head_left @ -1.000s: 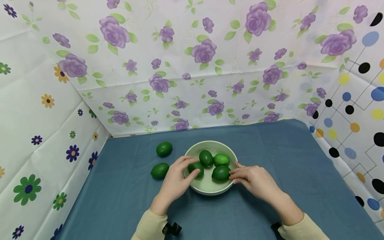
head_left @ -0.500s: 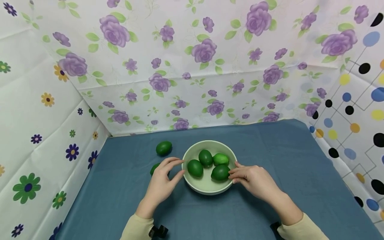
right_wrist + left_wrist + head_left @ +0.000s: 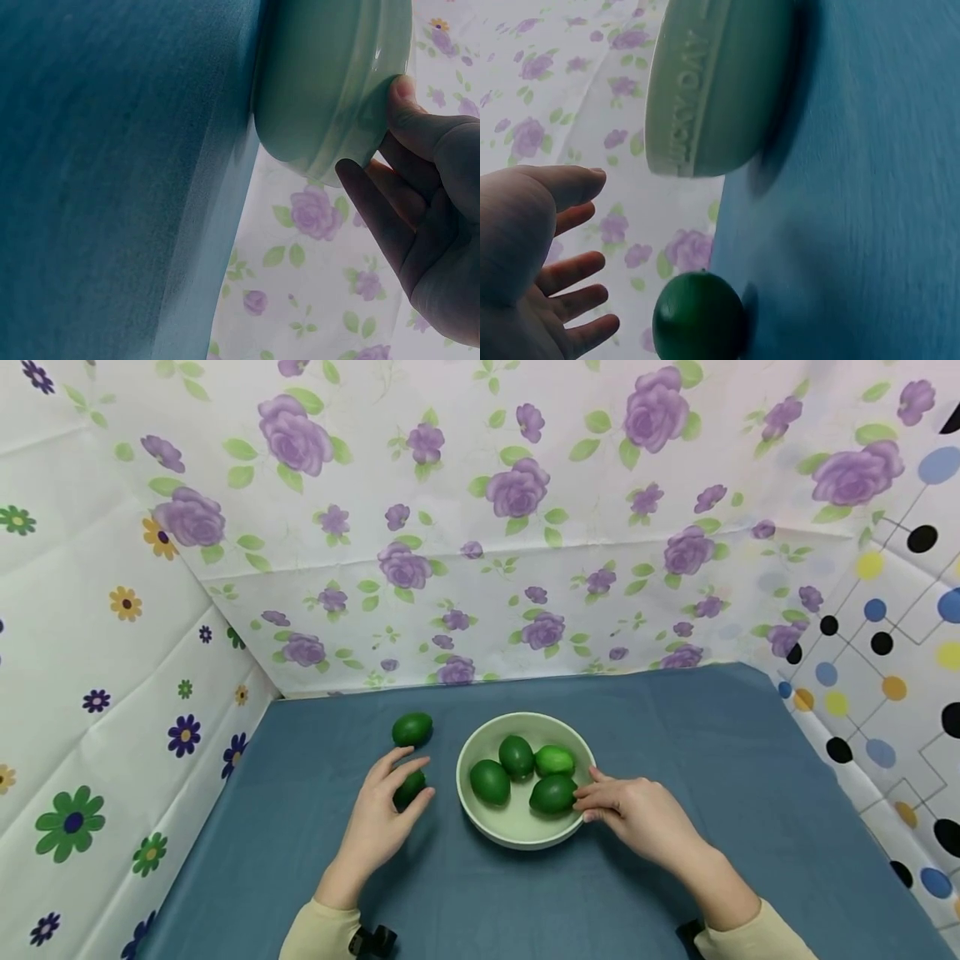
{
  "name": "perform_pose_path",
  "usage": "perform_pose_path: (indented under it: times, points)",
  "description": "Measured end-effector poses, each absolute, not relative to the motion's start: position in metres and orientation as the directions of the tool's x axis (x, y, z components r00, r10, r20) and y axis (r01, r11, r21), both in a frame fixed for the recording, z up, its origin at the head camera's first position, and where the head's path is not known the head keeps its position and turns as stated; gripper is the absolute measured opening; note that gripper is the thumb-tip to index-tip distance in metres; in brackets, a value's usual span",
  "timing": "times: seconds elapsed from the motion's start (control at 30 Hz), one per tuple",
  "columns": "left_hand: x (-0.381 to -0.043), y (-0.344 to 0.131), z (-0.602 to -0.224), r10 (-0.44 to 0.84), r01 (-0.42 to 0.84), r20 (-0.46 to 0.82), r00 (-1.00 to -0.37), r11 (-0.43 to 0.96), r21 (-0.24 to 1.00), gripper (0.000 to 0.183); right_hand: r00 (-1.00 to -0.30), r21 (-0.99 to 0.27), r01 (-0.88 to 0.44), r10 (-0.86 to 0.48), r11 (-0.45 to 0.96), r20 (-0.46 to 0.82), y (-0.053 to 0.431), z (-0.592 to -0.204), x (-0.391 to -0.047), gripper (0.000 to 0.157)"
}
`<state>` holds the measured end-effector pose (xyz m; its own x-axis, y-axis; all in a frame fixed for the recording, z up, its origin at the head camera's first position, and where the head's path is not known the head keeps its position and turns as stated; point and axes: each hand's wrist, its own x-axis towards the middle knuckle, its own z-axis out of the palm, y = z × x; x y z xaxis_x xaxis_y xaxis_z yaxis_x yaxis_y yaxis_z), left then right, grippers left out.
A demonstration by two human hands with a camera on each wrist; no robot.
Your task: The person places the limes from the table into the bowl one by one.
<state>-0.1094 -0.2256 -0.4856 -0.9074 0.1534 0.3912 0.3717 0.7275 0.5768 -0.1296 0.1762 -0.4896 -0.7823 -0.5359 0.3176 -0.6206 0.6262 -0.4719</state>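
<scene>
My left hand (image 3: 375, 818) hovers with fingers spread beside and partly over a dark green lime (image 3: 410, 788) on the cloth, left of the bowl. In the left wrist view there is a gap between that hand and the lime (image 3: 697, 319). A pale green bowl (image 3: 521, 835) stands in the middle, holding three dark limes and one brighter lime (image 3: 555, 760). With thumb and fingers my right hand (image 3: 645, 814) grips the bowl's right rim. The right wrist view shows the thumb against the bowl's outer wall (image 3: 330, 82).
Another dark lime (image 3: 412, 729) lies farther back on the blue cloth (image 3: 675, 718), left of the bowl. A flowered sheet (image 3: 465, 577) hangs behind, with patterned sheets at the left and right sides.
My left hand has drawn back from above the bowl's left side, leftward to the near lime on the cloth. A lime in the bowl is uncovered. My right hand stays at the rim.
</scene>
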Motion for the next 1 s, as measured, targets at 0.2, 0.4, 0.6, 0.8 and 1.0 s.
perform_pose_path:
  times: [0.2,0.4,0.6,0.8,1.0]
  points:
    - [-0.110,-0.236,-0.490,0.136,0.325,0.347,-0.928,0.751,0.575,0.052,-0.783,-0.473,-0.619,-0.539,0.628,0.310,0.176,-0.491,-0.129,0.023]
    - [-0.114,-0.244,-0.495,0.118,0.276,0.299,-0.947,0.775,0.568,0.059,-0.783,-0.470,-0.620,-0.540,0.628,0.311,0.176,-0.491,-0.129,0.023]
    - [-0.118,-0.251,-0.497,0.104,0.241,0.263,-0.959,0.789,0.565,0.065,-0.780,-0.464,-0.624,-0.539,0.628,0.319,0.175,-0.491,-0.131,0.023]
    - [-0.121,-0.258,-0.499,0.101,0.196,0.194,-0.976,0.798,0.569,0.069,-0.776,-0.464,-0.629,-0.537,0.624,0.331,0.175,-0.492,-0.130,0.023]
    - [-0.125,-0.266,-0.503,0.118,0.198,0.175,-0.977,0.800,0.566,0.073,-0.781,-0.468,-0.623,-0.533,0.626,0.327,0.175,-0.491,-0.130,0.023]
